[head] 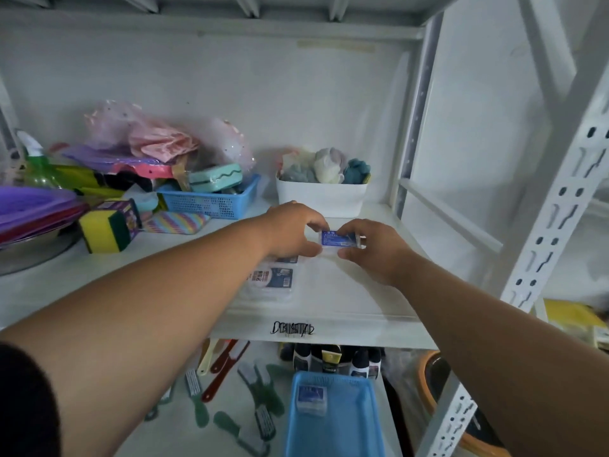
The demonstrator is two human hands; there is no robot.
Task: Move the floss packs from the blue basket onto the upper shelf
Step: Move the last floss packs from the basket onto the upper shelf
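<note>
One floss pack (339, 239) is held over the upper shelf (329, 305), just in front of the white bin (321, 197). It is pinched at its two ends: fingers of the left hand (293, 230) are closed on its left end, fingers of the right hand (372, 249) on its right end. Whether the pack already rests on the shelf cannot be told.

Progress, as judged: well along. At least two packs (272, 278) are already laid on the shelf, nearer the front edge than the white bin and partly under the left wrist. One pack (311, 398) is left in the blue basket (342, 423) on the lower shelf, below and in front of the white bin.

Hard to make out: pack labels are blurred; the count of placed packs is unsure, since the left hand covers part of the row. The near end of the basket is cut off by the frame edge, so more packs may be unseen.
</note>
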